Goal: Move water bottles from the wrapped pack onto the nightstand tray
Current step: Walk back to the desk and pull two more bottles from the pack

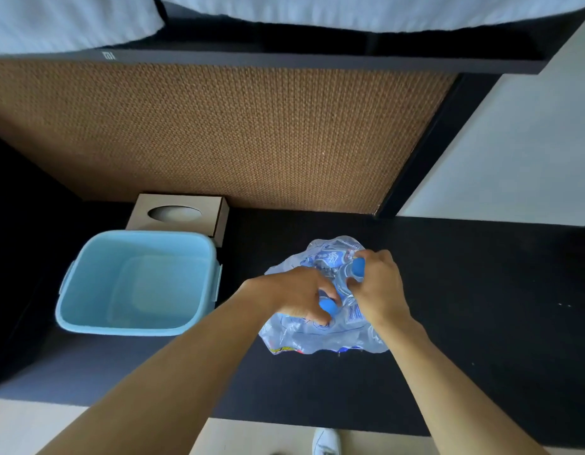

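The wrapped pack (pixel 323 300) of bottles lies on the black nightstand top (pixel 465 290), right of a light blue tray (pixel 140 280) and well apart from it. The left hand (pixel 297 297) closes on the plastic beside one blue cap (pixel 328 306); the right hand (pixel 379 287) grips the wrap by a second blue cap (pixel 359 267). A cardboard tissue box (pixel 179 213) sits just beyond the tray's far edge

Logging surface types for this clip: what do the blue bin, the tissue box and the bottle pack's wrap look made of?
Blue bin: apparently moulded plastic, smooth satin sheen, rounded corners. Tissue box: probably cardboard or thin wood, matte tan, with a cut oval opening. Pack wrap: thin clear printed plastic film, crinkled and glossy, under both hands.
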{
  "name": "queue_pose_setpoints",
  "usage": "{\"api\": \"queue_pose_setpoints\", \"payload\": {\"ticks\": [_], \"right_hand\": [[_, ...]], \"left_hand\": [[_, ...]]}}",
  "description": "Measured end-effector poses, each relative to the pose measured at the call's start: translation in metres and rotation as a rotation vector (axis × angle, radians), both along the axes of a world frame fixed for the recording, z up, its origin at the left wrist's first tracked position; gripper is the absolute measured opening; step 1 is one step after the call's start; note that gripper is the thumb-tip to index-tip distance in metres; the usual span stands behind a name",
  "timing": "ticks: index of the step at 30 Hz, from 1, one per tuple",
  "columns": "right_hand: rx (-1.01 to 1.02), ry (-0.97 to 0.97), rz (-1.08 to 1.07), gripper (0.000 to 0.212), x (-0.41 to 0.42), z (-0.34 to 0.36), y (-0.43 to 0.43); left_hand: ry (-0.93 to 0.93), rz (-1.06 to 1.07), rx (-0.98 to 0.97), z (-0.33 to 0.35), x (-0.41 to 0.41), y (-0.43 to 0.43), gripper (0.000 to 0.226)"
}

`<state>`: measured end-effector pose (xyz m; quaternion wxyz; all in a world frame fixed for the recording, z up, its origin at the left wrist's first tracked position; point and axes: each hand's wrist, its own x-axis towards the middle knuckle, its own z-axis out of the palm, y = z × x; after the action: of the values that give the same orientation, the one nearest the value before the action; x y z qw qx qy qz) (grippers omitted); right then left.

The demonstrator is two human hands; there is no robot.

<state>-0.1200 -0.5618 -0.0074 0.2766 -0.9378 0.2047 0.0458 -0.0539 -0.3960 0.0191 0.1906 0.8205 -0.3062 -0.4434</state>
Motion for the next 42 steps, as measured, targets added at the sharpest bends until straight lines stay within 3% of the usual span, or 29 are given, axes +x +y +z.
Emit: {"api": "queue_pose_setpoints", "payload": {"ticks": [8, 13, 16, 19, 23, 29, 32, 37, 42], "right_hand": [[0.164, -0.054, -0.085, 0.021, 0.004, -0.017, -0.01], [0.177, -0.147, -0.082, 0.025, -0.004, -0.02, -0.015], [0.191, -0.204, -0.07, 0.029, -0.013, -0.01, -0.023], [0.225, -0.312, -0.099, 0.03, -0.02, 0.022, -0.033], [0.304, -0.546, -0.119, 0.028, -0.04, 0.102, -0.05], [0.403, -0.859, -0.333, 0.036, -0.093, 0.248, -0.066], [0.298, -1.02, -0.435, 0.025, -0.134, 0.318, -0.077], [0.17, -1.254, -0.689, 0.031, -0.264, 0.421, -0.091], [-0.105, -1.4, -0.977, 0.04, -0.46, 0.506, -0.077]], "left_hand": [[-0.301, 0.127, 0.047, -0.016, -0.021, -0.006, 0.04], [-0.373, 0.304, -0.004, -0.023, -0.027, -0.003, 0.021], [-0.362, 0.443, -0.125, -0.015, -0.03, -0.004, 0.035], [-0.524, 0.457, -0.202, 0.022, -0.028, -0.014, 0.034], [-0.583, 0.339, -0.396, 0.101, -0.023, -0.03, 0.031], [-0.369, 0.128, -0.763, 0.257, -0.045, -0.072, 0.026], [-0.267, -0.004, -0.84, 0.335, -0.081, -0.103, 0.027], [-0.135, -0.301, -1.03, 0.436, -0.191, -0.167, 0.033], [0.076, -0.621, -1.206, 0.512, -0.378, -0.225, 0.036]]}}
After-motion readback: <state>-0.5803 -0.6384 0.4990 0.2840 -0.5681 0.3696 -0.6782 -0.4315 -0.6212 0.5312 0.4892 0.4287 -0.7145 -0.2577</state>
